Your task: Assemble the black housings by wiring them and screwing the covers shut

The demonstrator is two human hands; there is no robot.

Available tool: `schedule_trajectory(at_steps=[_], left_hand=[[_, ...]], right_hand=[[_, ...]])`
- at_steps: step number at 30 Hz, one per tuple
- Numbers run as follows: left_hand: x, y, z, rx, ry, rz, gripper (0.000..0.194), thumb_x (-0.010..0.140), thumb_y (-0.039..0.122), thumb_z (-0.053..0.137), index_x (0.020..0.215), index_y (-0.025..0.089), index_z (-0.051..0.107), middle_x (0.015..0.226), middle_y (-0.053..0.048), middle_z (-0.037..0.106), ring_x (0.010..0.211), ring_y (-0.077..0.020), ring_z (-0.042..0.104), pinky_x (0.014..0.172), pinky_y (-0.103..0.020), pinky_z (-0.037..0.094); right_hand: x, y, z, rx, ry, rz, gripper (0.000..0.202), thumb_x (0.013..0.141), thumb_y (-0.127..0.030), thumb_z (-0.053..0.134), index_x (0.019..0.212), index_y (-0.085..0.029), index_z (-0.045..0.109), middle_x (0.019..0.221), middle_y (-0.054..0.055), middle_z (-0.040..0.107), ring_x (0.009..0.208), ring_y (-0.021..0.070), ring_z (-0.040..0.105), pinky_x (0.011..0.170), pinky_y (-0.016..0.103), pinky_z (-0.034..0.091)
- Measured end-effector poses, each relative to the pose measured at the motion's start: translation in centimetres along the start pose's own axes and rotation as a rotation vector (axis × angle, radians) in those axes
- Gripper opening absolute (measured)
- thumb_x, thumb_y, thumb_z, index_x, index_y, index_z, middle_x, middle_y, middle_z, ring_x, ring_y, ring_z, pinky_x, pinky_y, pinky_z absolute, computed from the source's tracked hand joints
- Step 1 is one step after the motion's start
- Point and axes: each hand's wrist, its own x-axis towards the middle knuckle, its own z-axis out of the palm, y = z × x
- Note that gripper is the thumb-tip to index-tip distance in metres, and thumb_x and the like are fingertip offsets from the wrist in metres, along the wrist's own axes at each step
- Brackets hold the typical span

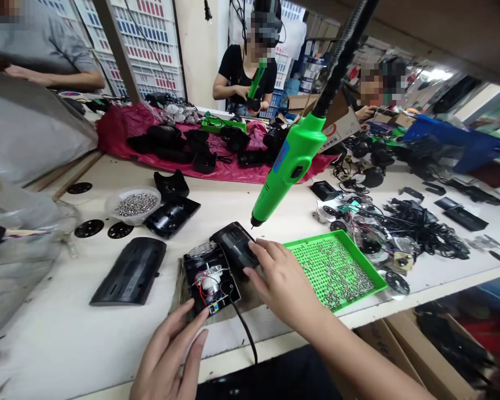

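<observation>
A black plastic housing (230, 268) lies open on the table before me, with red wires, a small motor-like part and a round grille inside. Outstretched fingers of my left hand (173, 350) rest against its near left edge. Between thumb and fingertips, my right hand (285, 278) grips the right end of a curved black plastic cover (235, 244), tilted beside the housing's far right side. Just above that cover hangs a green electric screwdriver (289, 166), its tip pointing down. A black cable (246, 333) runs from the housing towards the table's front edge.
A green tray (335, 269) of screws sits right of my right hand. Another curved cover (129, 272), a screw bowl (135, 205) and black discs (89, 228) lie left. Cables and parts (416, 222) crowd the right. Across the table, a co-worker (248, 72) holds another green screwdriver.
</observation>
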Motion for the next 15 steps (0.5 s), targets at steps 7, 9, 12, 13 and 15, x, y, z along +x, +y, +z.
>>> schedule_trajectory(at_steps=[7,9,12,13,15], left_hand=[[0.7,-0.2,-0.3,-0.205,-0.011,-0.288,0.035,0.088,0.037,0.058,0.123,0.034,0.061,0.130,-0.005,0.057,0.086,-0.0149,0.068,0.077,-0.028,0.061],[1.0,-0.4,-0.1,-0.262,-0.054,-0.361,0.042,0.087,0.041,0.060,0.127,0.032,0.058,0.131,-0.008,0.056,0.085,-0.0156,0.067,0.072,-0.028,0.062],[1.2,-0.8,0.3,-0.316,-0.127,-0.383,0.050,0.083,0.044,0.063,0.130,0.030,0.055,0.124,-0.010,0.058,0.082,-0.0168,0.068,0.067,-0.028,0.062],[1.3,-1.0,0.3,-0.331,-0.134,-0.395,0.051,0.083,0.045,0.063,0.131,0.030,0.054,0.120,-0.009,0.060,0.083,-0.0174,0.068,0.069,-0.029,0.062],[1.3,-1.2,0.4,-0.362,-0.144,-0.440,0.055,0.083,0.047,0.062,0.133,0.028,0.052,0.110,-0.009,0.065,0.087,-0.0191,0.068,0.073,-0.031,0.061]], right_hand=[[1.0,-0.7,0.6,-0.167,-0.115,0.013,0.064,0.084,-0.037,0.066,0.135,-0.003,0.051,0.121,0.023,0.064,0.116,0.0376,0.057,0.104,0.057,0.038],[1.1,-0.9,0.7,-0.184,-0.126,0.033,0.072,0.080,-0.039,0.069,0.138,-0.003,0.048,0.121,0.024,0.064,0.115,0.0396,0.057,0.101,0.059,0.039],[1.3,-0.8,1.0,-0.177,-0.118,0.050,0.077,0.077,-0.038,0.070,0.141,-0.003,0.045,0.112,0.023,0.068,0.109,0.0403,0.060,0.099,0.060,0.039],[1.4,-0.7,1.1,-0.169,-0.109,0.049,0.076,0.077,-0.037,0.070,0.140,-0.003,0.045,0.109,0.023,0.069,0.107,0.0398,0.062,0.099,0.060,0.039],[1.6,-0.5,1.3,-0.155,-0.086,0.047,0.074,0.078,-0.037,0.068,0.138,0.000,0.046,0.108,0.023,0.070,0.104,0.0387,0.064,0.099,0.060,0.040]])
